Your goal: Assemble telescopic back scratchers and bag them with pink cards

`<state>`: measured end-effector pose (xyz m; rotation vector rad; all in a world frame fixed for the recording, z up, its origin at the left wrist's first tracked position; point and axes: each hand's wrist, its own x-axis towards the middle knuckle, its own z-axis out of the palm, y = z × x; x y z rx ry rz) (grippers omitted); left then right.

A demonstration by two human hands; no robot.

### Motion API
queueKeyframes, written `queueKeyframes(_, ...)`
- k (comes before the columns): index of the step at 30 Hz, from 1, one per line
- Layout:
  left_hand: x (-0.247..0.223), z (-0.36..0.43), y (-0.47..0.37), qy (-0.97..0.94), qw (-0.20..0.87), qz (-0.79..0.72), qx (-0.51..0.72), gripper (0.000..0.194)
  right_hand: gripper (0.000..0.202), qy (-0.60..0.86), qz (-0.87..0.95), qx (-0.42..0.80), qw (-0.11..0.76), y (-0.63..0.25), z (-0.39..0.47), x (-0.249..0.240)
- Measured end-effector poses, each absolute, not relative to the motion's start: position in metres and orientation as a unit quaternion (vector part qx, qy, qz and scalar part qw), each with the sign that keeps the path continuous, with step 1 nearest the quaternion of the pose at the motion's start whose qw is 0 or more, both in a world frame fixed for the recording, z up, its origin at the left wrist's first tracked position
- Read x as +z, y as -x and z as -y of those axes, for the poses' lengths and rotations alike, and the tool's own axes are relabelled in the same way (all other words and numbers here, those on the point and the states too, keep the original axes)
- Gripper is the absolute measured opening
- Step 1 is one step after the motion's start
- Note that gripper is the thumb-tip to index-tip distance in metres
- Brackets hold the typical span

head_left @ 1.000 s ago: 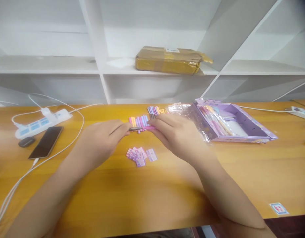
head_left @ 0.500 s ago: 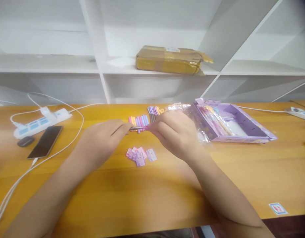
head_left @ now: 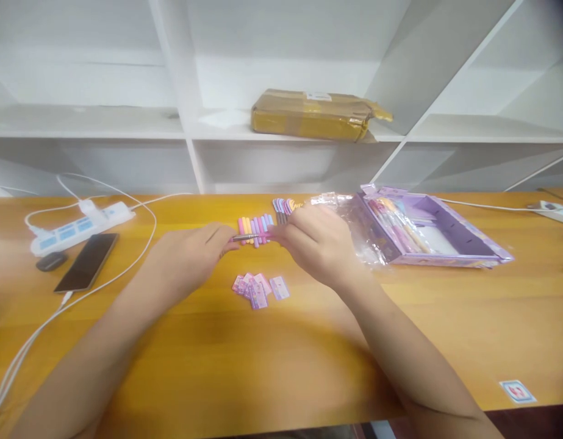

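Observation:
Between both hands a slim pen-like stick [head_left: 246,237], grey with a pink end, lies level above the table. My left hand [head_left: 194,253] pinches its grey end, and my right hand [head_left: 315,241] has its fingers closed round the pink end. Just behind the stick is a row of pastel sticks [head_left: 257,227] in pink, yellow, purple and blue. Dark-stemmed pieces with colourful curved tops [head_left: 283,206] are beside them, partly behind my right hand. Nearer me, several small pink and purple cards [head_left: 258,294] overlap on the wooden table [head_left: 272,353].
On the right are crumpled clear plastic [head_left: 370,244] and an open purple box [head_left: 450,259] holding wrapped pens. A power strip [head_left: 82,228], cables and a phone [head_left: 86,262] are at left. A taped parcel [head_left: 308,116] is on the shelf; a sticker [head_left: 518,391] is at front right.
The stick and my left hand have shifted slightly left, showing more of the pink part between the hands. My right hand has moved a little left too. The whole view has shifted slightly.

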<state>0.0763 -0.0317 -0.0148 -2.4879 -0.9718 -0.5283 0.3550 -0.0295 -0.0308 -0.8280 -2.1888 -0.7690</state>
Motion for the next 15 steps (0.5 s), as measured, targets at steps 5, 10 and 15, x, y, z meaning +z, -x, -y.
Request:
queueKeyframes(5,-0.012,0.026,-0.071,0.885,0.215,0.358,-0.206,0.029,0.021,0.334,0.833,-0.32,0.304,-0.36,0.033,-0.026)
queueKeyframes(10,0.0,0.013,-0.048,0.845,0.229,0.44,-0.202,0.038,0.031,0.417,0.749,-0.381,0.345,-0.399,0.008,-0.019)
queueKeyframes(15,0.02,-0.015,0.011,0.78,0.25,0.553,-0.155,0.053,0.044,0.535,0.641,-0.388,0.391,-0.495,-0.024,-0.006)
